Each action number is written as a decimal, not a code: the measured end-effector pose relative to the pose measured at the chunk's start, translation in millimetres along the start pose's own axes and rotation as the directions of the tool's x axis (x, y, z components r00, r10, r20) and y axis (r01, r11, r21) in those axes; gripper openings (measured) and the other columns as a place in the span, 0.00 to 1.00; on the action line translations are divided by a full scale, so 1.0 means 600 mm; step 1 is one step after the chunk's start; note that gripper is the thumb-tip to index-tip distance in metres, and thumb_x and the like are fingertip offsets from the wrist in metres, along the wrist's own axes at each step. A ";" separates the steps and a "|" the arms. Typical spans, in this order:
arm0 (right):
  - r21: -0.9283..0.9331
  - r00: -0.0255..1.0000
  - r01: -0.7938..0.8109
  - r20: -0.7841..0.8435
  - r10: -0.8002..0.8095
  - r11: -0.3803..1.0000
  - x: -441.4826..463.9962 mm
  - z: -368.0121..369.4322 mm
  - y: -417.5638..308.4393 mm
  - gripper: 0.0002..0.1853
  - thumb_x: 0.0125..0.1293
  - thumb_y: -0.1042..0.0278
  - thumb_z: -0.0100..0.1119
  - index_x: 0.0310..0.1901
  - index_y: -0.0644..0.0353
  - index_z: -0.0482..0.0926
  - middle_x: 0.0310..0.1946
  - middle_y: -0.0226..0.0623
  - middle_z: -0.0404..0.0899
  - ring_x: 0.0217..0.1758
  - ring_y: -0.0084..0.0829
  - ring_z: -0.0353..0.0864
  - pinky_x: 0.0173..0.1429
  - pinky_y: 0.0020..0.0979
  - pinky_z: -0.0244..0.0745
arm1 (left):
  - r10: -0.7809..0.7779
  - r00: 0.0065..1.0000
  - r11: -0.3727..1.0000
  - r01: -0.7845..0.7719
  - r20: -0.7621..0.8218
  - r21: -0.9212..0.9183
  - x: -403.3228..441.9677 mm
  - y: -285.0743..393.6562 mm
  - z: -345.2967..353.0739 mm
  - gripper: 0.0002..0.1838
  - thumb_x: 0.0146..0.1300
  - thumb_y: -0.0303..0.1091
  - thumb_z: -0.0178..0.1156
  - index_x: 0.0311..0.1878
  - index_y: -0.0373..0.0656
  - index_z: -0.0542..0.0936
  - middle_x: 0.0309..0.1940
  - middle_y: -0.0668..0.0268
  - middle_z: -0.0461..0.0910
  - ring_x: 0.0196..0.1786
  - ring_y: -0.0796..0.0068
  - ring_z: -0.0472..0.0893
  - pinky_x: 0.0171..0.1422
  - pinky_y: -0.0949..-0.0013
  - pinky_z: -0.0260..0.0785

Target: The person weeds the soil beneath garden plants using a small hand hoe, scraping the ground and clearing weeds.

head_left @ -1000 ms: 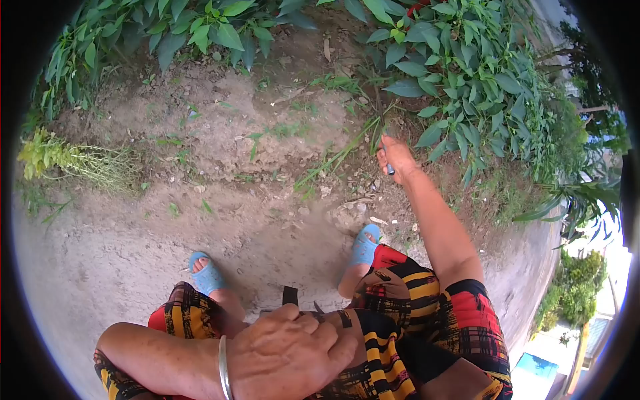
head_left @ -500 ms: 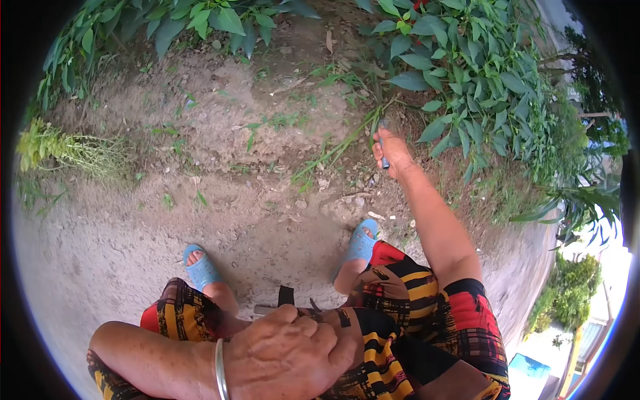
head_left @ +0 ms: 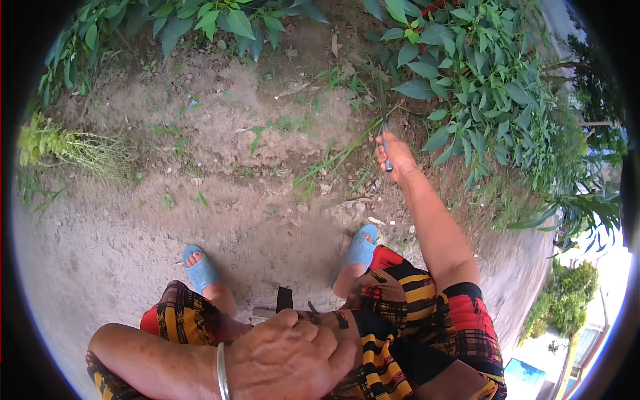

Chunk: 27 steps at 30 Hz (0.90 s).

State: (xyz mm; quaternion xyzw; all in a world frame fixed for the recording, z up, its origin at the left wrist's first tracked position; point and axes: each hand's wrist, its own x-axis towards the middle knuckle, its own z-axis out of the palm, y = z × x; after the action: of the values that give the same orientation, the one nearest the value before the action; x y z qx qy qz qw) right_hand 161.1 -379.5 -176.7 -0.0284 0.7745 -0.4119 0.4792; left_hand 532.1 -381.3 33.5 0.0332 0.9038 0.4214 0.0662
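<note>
My right hand (head_left: 397, 158) is closed around the grey handle of a small tool (head_left: 388, 165); the handle's end sticks out below the fist, and its far end reaches the grass and soil. Long green grass blades (head_left: 343, 155) lie just left of this hand. My left hand (head_left: 290, 353), with a silver bangle (head_left: 222, 373) at the wrist, rests near my lap with its fingers curled in. What it may hold is hidden beneath it. A black strip (head_left: 284, 299) and a flat grey piece (head_left: 264, 312) show just beyond its knuckles.
Leafy plants (head_left: 493, 100) grow at the upper right, and more (head_left: 233, 20) at the top left. A yellow-green plant (head_left: 47, 143) lies at the far left. My feet in blue slippers (head_left: 202, 272) stand on bare soil (head_left: 120, 247). Small weeds dot the soil bank.
Since the first frame my right hand has shifted slightly, rising and then dropping back a little, still gripping the tool. My left hand stays near my lap.
</note>
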 end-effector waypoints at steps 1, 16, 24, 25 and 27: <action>-0.016 1.000 0.010 -0.002 -0.010 1.000 0.005 -0.009 -0.003 0.15 0.71 0.49 0.43 0.40 0.52 0.69 0.17 0.19 0.65 0.14 0.13 0.58 0.17 0.22 0.54 | 0.005 1.000 1.000 -0.005 -0.004 0.012 0.001 0.000 -0.004 0.16 0.59 0.31 0.48 0.50 0.42 0.74 0.32 0.63 0.76 0.38 0.66 0.78 0.46 0.63 0.68; -0.032 0.999 0.050 -0.004 -0.051 0.998 -0.012 -0.009 0.016 0.16 0.72 0.50 0.42 0.40 0.56 0.69 0.16 0.22 0.65 0.14 0.16 0.59 0.15 0.23 0.55 | 0.008 1.000 0.998 -0.006 0.027 -0.065 0.009 -0.008 -0.009 0.18 0.60 0.36 0.54 0.52 0.40 0.72 0.33 0.61 0.76 0.39 0.61 0.78 0.47 0.60 0.69; -0.073 0.997 0.072 0.027 -0.070 0.995 -0.011 0.013 0.000 0.16 0.72 0.51 0.42 0.40 0.58 0.68 0.15 0.23 0.64 0.13 0.16 0.59 0.14 0.24 0.55 | 0.085 0.989 0.995 -0.078 0.120 -0.056 0.017 -0.005 -0.014 0.20 0.59 0.45 0.59 0.49 0.43 0.73 0.35 0.65 0.76 0.36 0.64 0.79 0.41 0.63 0.68; -0.122 0.995 0.091 0.046 -0.086 0.988 -0.021 0.014 0.009 0.16 0.71 0.51 0.42 0.41 0.58 0.68 0.15 0.24 0.64 0.13 0.17 0.59 0.14 0.24 0.55 | 0.084 0.990 0.996 -0.080 0.116 -0.043 0.013 -0.002 -0.010 0.20 0.59 0.45 0.59 0.49 0.43 0.73 0.35 0.65 0.76 0.36 0.64 0.79 0.41 0.63 0.68; -0.096 0.992 0.111 0.071 -0.104 0.989 -0.022 -0.008 0.021 0.17 0.71 0.51 0.43 0.41 0.58 0.68 0.16 0.23 0.65 0.13 0.16 0.59 0.14 0.24 0.55 | 0.047 0.999 0.998 -0.048 -0.022 -0.041 0.003 0.004 0.000 0.19 0.59 0.33 0.52 0.53 0.37 0.71 0.33 0.61 0.76 0.37 0.62 0.79 0.45 0.60 0.70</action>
State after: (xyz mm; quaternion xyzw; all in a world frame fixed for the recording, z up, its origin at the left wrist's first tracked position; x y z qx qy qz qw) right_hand 168.9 -362.3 -174.7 -0.1074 0.7752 -0.3969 0.4796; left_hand 530.2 -379.5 34.9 0.0490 0.8944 0.4420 0.0475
